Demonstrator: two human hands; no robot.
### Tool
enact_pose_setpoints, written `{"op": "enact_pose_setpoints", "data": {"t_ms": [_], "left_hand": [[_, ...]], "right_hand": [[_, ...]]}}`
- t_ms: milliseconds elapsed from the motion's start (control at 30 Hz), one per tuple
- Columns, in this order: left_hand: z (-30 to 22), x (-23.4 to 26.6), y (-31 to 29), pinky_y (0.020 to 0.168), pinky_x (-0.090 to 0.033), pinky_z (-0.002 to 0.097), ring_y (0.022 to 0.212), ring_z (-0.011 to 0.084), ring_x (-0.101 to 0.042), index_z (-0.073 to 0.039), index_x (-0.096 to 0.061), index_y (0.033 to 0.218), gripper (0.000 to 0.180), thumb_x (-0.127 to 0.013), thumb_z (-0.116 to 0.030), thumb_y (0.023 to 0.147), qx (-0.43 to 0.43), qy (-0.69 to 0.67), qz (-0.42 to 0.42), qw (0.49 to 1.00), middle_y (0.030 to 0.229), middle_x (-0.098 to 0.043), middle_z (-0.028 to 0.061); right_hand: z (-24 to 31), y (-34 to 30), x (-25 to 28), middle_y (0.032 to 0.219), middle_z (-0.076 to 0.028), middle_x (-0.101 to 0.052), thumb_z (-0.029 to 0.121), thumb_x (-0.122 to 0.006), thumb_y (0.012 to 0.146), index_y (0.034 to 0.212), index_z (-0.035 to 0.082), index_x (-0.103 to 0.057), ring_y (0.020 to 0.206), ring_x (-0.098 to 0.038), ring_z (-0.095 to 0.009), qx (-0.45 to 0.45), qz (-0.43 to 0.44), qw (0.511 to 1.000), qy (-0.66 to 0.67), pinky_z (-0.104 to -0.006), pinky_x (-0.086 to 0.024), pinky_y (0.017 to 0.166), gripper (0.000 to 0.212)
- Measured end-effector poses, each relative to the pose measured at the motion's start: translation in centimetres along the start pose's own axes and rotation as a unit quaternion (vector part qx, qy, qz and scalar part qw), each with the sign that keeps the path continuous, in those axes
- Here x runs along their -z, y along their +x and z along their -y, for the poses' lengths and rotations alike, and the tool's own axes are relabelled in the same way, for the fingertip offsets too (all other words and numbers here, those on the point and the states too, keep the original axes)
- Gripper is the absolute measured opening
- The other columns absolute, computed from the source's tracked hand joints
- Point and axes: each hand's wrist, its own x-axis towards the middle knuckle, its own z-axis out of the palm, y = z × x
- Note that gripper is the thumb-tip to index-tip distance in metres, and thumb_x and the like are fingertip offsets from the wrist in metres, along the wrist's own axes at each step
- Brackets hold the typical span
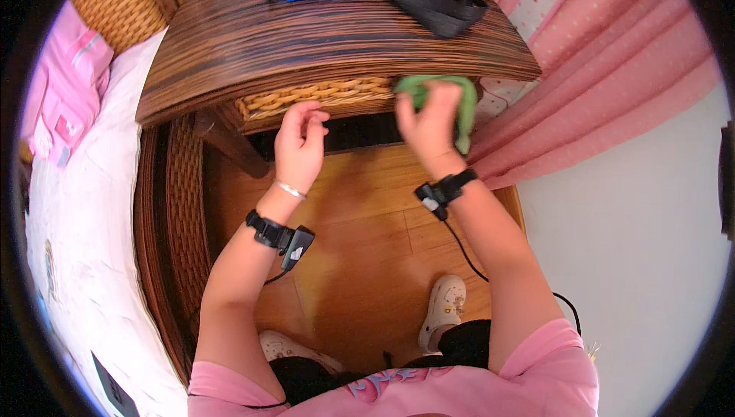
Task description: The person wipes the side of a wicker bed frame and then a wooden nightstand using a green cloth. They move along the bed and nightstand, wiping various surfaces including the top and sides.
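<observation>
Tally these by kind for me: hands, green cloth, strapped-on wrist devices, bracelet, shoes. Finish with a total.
Hands: 2
Green cloth: 1
Black wrist devices: 2
Bracelet: 1
Light-coloured shoes: 2
Total: 8

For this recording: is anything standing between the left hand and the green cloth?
Yes, in part: the right hand holds the green cloth and covers some of it. In the gap between it and the left hand, nothing visible intervenes; the woven panel under the tabletop shows behind.
</observation>
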Motion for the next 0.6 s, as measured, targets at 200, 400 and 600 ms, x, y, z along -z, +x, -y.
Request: {"op": "enact_pose_setpoints", "data": {"t_ms": [200, 400, 600], "left_hand": [[-0.3, -0.9, -0.4, 0.07, -0.051, 0.0241, 0.076, 0.0103, -0.059, -0.003, -0.055, 0.118, 0.021, -0.055, -0.003, 0.096, 0.005, -0.015, -0.03, 0.999, 0.097, -0.066, 0.0054], [-1.7, 2.7, -0.7, 0.069, -0.05, 0.0259, 0.076, 0.0123, -0.057, -0.001, -0.057, 0.115, 0.023, -0.057, -0.001, 0.092, -0.053, 0.055, -0.061, 0.995, 0.1, -0.062, 0.0077], [-2.5, 5.6, -1.5, 0.071, -0.051, 0.0288, 0.08, 0.0142, -0.06, -0.001, -0.051, 0.124, 0.036, -0.061, -0.004, 0.09, -0.086, 0.104, -0.105, 0.985, 0.105, -0.062, 0.0127]], "right_hand": [[-1.8, 1.0, 1.7, 0.096, -0.02, -0.045, 0.006, -0.064, 0.079, 0.103, -0.003, -0.05, 0.091, -0.044, -0.04, -0.022, -0.014, 0.996, -0.085, -0.0493, -0.036, 0.085, 0.029], [7.1, 1.7, -3.1, 0.091, -0.017, -0.05, 0.004, -0.064, 0.079, 0.101, 0.003, -0.057, 0.088, -0.05, -0.036, 0.079, 0.07, 0.994, 0.025, -0.0453, -0.041, 0.079, 0.022], [14.5, 3.1, -5.7, 0.095, -0.016, -0.057, 0.001, -0.063, 0.084, 0.102, 0.005, -0.06, 0.088, -0.06, -0.034, 0.079, 0.221, 0.922, 0.308, -0.0415, -0.051, 0.075, 0.018]]}}
